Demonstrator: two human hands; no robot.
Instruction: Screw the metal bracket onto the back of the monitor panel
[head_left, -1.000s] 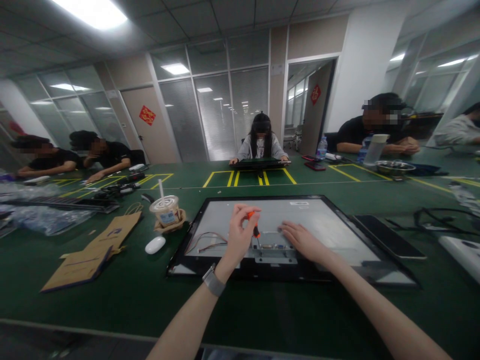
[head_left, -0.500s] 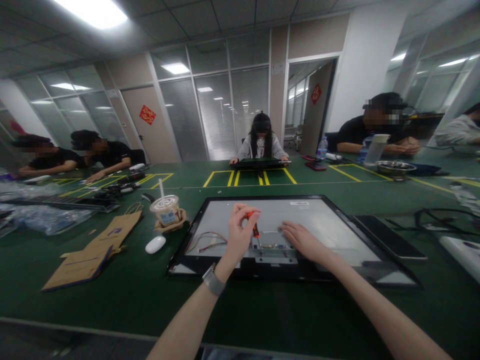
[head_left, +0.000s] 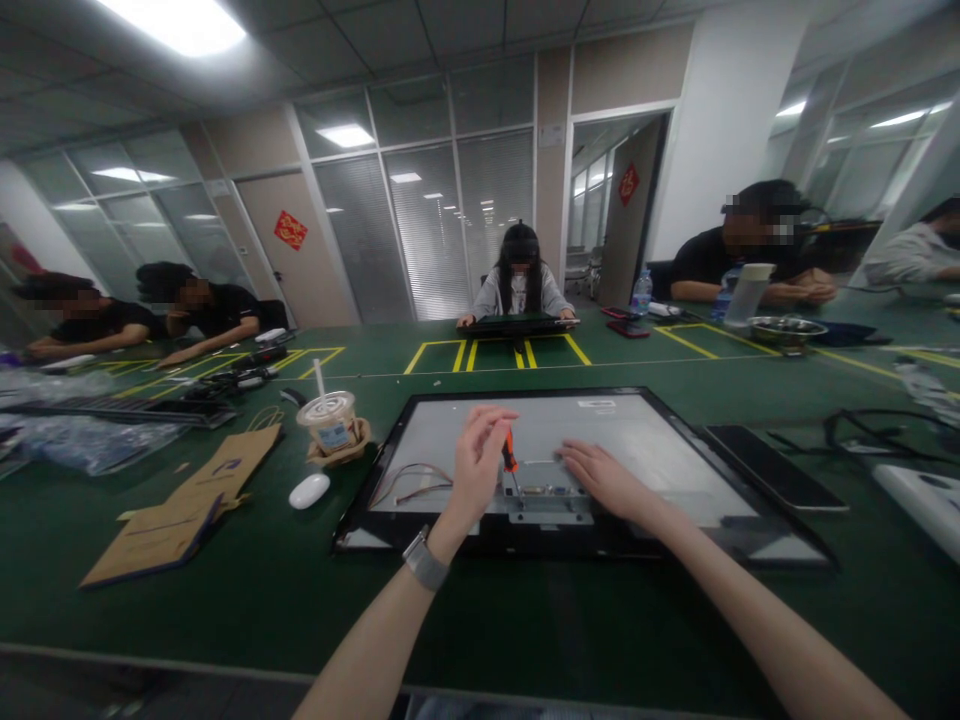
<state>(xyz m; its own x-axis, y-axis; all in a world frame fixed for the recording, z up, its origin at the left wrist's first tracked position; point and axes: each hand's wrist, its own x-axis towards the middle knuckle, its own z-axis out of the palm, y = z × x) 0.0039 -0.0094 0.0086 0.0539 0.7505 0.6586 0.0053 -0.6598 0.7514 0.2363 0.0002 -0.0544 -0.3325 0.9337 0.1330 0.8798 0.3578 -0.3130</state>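
Note:
My left hand, with a watch on its wrist, has its fingers closed on the orange-and-black handle of a screwdriver. The screwdriver stands nearly upright, its tip at the left part of a metal bracket with connectors. That bracket sits near the front edge of a flat display panel, which lies on the table with its grey back up and a black frame around it. My right hand rests flat on the panel, fingers stretched out, right of the bracket. Thin wires lie on the panel's left side.
Left of the panel are a drink cup with a straw, a white mouse and a brown paper bag. A dark flat slab and black cables lie to the right. Across the green table a person holds another panel.
The fingers of my left hand have shifted slightly on the screwdriver handle, so more of it shows. My right hand stays in place, and the view has moved a little.

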